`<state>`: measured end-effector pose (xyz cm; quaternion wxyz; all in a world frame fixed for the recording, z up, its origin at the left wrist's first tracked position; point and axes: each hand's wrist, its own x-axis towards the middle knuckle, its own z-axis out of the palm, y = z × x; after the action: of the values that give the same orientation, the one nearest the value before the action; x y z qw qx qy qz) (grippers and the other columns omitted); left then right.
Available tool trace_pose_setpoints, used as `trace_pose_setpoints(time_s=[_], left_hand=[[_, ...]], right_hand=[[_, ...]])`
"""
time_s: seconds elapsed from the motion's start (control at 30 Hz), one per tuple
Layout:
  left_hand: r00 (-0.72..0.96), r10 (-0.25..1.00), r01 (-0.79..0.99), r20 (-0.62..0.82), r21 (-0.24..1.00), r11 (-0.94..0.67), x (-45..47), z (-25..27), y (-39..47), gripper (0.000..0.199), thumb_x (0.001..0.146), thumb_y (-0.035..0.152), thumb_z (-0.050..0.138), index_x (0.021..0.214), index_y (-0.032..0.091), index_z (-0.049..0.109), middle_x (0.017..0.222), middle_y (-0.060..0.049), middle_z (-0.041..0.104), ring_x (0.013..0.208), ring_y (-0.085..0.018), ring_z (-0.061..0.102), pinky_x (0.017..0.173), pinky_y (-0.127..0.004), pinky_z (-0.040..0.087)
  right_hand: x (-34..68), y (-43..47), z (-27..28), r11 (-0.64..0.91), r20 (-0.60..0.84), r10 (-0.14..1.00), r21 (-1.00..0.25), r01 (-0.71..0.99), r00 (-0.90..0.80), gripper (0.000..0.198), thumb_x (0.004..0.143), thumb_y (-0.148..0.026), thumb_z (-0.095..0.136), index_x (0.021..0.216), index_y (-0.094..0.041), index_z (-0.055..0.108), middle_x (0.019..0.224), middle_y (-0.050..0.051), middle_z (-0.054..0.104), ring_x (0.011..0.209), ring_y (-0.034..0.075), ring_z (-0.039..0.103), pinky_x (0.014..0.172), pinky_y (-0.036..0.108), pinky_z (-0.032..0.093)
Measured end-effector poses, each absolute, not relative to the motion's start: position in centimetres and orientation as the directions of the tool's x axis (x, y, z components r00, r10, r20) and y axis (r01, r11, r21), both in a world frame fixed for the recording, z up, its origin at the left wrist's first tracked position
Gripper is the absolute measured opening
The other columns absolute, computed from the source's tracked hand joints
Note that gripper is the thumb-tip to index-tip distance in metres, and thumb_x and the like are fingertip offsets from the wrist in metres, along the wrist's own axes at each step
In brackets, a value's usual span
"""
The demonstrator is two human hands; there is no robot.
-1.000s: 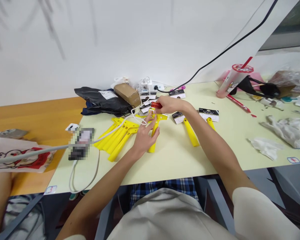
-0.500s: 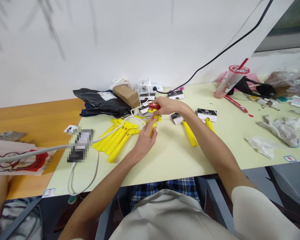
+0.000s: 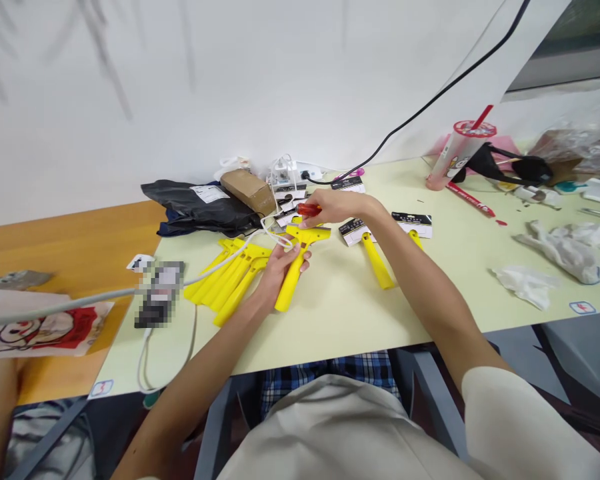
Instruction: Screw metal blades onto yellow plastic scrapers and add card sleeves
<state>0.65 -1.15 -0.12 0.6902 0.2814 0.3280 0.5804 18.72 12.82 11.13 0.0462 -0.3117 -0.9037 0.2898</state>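
My left hand (image 3: 276, 268) is closed around a yellow plastic scraper (image 3: 291, 283), with its wide head up and its handle slanting toward me. Just above that head, my right hand (image 3: 337, 204) grips a red-handled screwdriver (image 3: 308, 210); its tip is hard to make out. Left of my left hand, several more yellow scrapers (image 3: 233, 283) lie side by side. Under my right forearm rests a yellow scraper (image 3: 379, 263) beside a black-and-white card (image 3: 356, 232). Another card (image 3: 414, 224) has a yellow handle partly hidden by my arm.
A black plastic bag (image 3: 200, 210), a cardboard box (image 3: 249, 191) and a power strip (image 3: 285, 175) lie along the wall. A white cable (image 3: 215, 267) crosses the scrapers. On the right are a drink cup (image 3: 457, 157), a red marker (image 3: 473, 200) and crumpled tissues (image 3: 525, 283).
My left hand has turned the scraper so that its head and full handle now show, the handle swinging down toward me. My right hand keeps the screwdriver at nearly the same spot.
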Motion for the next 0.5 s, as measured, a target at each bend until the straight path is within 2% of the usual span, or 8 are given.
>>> trace_pose_setpoints(time_s=[0.23, 0.5], left_hand=[[0.181, 0.973, -0.627, -0.146, 0.745, 0.228, 0.66, 0.06, -1.39, 0.044, 0.079, 0.023, 0.092, 0.106, 0.025, 0.058, 0.104, -0.001, 0.063, 0.081, -0.011, 0.066, 0.058, -0.021, 0.049], [0.217, 0.969, -0.586, -0.121, 0.778, 0.228, 0.32, -0.05, -1.25, 0.042, 0.081, 0.028, 0.092, 0.109, 0.023, 0.061, 0.098, -0.003, 0.065, 0.076, -0.012, 0.065, 0.058, -0.021, 0.048]], right_hand=[[18.89, 12.59, 11.52, 0.646, -0.139, 0.596, -0.502, 0.575, -0.791, 0.045, 0.094, -0.034, 0.077, 0.067, -0.02, 0.043, 0.064, -0.006, 0.037, 0.061, 0.011, 0.032, 0.06, 0.032, 0.023], [19.23, 12.45, 11.92, 0.662, -0.126, 0.563, -0.522, 0.537, -0.817, 0.047, 0.094, -0.039, 0.077, 0.07, -0.021, 0.04, 0.066, -0.005, 0.036, 0.062, 0.012, 0.031, 0.06, 0.033, 0.022]])
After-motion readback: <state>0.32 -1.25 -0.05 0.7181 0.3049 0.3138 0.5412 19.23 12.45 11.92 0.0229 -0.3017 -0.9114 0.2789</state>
